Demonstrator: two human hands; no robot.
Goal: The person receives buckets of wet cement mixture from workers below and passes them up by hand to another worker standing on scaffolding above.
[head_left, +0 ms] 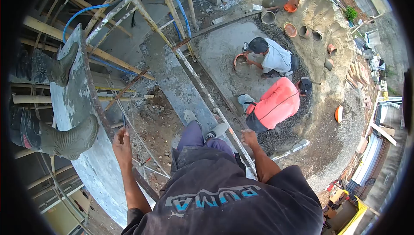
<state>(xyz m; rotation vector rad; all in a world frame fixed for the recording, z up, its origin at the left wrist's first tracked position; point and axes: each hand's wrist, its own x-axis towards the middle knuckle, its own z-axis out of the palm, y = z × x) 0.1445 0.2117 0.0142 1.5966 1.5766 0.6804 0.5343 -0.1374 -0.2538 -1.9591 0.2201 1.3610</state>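
My left hand [122, 145] is raised beside the edge of the grey-splashed platform [88, 149], its fingers closed on a thin dark stick-like object [125, 121]. The exact kind of that object is too small to tell. My right hand [249, 137] is closed, with curled fingers, just right of a white, paint-worn scaffold pole [211, 100]. Whether it touches the pole, or what sits in its fingers, I cannot make out. Below me, my shoes [217, 130] rest on or near a cement-smeared plank [183, 90].
Another person's muddy boots [71, 136] stand on the platform at left. Below, two people crouch, one in a pink top [278, 103], one in a white shirt [278, 56] with hands at a bucket [239, 62]. Gravel, sand [319, 19] and buckets lie right; a blue hose [92, 7] loops upper left.
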